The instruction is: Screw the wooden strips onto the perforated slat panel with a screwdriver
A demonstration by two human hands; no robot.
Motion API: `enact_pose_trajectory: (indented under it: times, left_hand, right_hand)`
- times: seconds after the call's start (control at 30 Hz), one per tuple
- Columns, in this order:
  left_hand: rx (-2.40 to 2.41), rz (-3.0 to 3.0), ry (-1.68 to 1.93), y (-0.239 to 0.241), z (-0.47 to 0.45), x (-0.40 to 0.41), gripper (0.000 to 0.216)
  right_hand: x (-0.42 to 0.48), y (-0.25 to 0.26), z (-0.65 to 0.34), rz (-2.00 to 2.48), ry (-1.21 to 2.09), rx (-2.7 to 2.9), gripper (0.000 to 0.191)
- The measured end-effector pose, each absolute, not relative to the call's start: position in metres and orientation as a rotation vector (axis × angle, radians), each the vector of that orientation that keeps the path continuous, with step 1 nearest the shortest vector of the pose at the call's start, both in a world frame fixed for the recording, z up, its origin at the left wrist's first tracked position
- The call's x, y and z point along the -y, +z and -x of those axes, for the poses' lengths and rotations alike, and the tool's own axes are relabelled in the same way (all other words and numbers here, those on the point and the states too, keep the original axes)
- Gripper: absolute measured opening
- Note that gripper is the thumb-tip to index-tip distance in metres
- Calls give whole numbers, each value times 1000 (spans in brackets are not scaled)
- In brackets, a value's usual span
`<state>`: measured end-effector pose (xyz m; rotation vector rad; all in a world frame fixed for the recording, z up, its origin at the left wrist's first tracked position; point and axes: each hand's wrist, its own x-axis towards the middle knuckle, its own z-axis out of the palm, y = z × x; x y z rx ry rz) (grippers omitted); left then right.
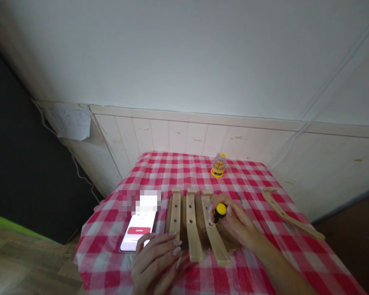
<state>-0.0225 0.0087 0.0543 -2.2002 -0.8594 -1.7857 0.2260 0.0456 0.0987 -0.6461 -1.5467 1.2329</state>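
A wooden rack point(199, 229) with three pale slats lies flat on a red and white checked tablecloth point(264, 262). My right hand point(236, 223) is closed round a yellow and black screwdriver point(219, 212), held against the right slat. My left hand point(156, 256) rests with fingers stretched out at the near left end of the rack, touching the left slat. A phone point(138, 231) with a lit screen lies just left of that hand.
A loose curved wooden piece point(290, 217) lies at the right of the table. A yellow bit holder with a clear cap point(218, 165) stands near the far edge. A white panelled wall runs close behind the table. Dark floor lies to the left.
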Motion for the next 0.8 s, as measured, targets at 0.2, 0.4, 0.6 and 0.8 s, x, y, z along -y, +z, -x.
enact_pose_trajectory:
  times: [0.2,0.4,0.6,0.8]
  left_hand:
    - [860,2189,-1807,55,21,-9,20]
    - [830,2206,-1778,57,21,-9,20]
    - [838,2203,-1782,57,20,-9,20]
    - [812,2216,-1789,56,20,-8,21]
  right_hand:
    - [-44,108,-226,632,1133,1623,31]
    - [-42,110,-222,539,1286,1592,28]
    - [-44,106,-216,562,1321,1459,43]
    - [-46,100,-218,538,1353,1456,44]
